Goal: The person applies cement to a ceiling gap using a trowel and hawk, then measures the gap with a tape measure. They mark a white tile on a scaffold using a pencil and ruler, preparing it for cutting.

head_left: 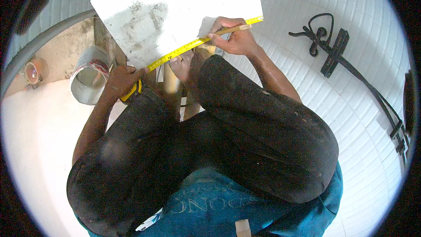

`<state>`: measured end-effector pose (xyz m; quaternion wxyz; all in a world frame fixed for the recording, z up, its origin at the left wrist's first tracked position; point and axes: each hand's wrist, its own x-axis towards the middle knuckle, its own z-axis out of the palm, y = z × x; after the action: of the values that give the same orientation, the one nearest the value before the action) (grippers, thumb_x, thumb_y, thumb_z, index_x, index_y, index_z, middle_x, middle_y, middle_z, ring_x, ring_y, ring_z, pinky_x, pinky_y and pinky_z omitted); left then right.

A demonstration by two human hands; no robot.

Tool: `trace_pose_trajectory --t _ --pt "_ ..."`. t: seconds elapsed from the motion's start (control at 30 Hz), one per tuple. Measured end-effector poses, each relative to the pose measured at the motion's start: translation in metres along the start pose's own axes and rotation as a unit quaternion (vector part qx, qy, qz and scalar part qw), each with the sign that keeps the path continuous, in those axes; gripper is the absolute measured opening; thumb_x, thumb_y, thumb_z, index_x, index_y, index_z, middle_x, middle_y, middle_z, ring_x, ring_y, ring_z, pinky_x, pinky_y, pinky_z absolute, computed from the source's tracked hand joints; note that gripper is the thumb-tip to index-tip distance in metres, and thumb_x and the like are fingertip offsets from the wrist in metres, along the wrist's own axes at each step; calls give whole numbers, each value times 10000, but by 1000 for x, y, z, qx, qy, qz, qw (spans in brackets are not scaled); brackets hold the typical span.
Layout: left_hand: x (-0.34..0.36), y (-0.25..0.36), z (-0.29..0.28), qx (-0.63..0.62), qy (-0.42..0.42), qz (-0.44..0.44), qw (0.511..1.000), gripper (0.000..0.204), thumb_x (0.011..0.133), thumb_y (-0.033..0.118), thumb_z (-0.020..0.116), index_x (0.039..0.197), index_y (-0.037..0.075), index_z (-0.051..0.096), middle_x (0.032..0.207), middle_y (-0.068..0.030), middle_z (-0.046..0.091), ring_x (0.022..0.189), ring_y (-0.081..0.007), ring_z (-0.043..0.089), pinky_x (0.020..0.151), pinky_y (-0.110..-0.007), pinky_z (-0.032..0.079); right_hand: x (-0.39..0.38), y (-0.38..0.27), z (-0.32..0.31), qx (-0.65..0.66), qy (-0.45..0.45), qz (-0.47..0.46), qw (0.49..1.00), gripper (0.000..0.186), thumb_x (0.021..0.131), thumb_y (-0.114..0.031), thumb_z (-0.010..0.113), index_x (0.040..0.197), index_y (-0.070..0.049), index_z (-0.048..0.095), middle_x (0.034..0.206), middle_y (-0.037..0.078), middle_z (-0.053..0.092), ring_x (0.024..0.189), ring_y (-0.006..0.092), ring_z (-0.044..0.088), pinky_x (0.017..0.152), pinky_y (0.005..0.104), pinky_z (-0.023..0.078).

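A white board or tile (184,4) with grey smudges lies in front of my legs. Along its near edge runs a yellow measuring tape blade (186,49). The tape's yellow-and-black case (132,91) sits in my left hand (122,80), whose fingers are closed around it at the board's near left corner. My right hand (237,38) pinches a pencil (232,30) over the blade, close to the board's right side. The blade's far end reaches that right edge. My bare foot (182,65) is just below the board.
A grimy pail (90,81) stands left of my left hand, with a small orange pot (35,71) farther left. A dark cord with black fittings (335,52) lies on the white ribbed surface (364,101) at right. A grey curved pipe or hose (48,28) borders the upper left.
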<state>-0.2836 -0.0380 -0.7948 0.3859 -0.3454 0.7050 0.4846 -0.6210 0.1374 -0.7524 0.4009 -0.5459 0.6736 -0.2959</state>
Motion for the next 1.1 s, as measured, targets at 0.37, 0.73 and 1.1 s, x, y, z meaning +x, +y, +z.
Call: trace_pose_trajectory --t 0.37,0.73,1.1 --pt "-4 10 -5 -4 -1 -6 1000 700 842 652 555 735 -27 688 576 -154 594 531 -243 605 560 -396 487 7 4 9 -80 -9 0 997 163 829 -192 697 770 -54 636 644 37 596 554 125 543 488 299 434" --pt "-10 19 -10 -21 5 -9 1000 677 833 620 601 652 -29 660 513 -124 552 462 -208 552 511 -388 467 8 1 9 -75 -42 24 996 318 853 -400 652 912 -88 666 819 130 677 754 326 665 663 411 534" --pt "-5 11 -5 -31 8 -4 999 669 841 610 592 665 -32 660 527 -130 555 474 -213 556 518 -393 468 9 2 12 -82 -13 -12 996 183 838 -214 708 780 -52 645 655 32 611 558 119 564 483 286 460"
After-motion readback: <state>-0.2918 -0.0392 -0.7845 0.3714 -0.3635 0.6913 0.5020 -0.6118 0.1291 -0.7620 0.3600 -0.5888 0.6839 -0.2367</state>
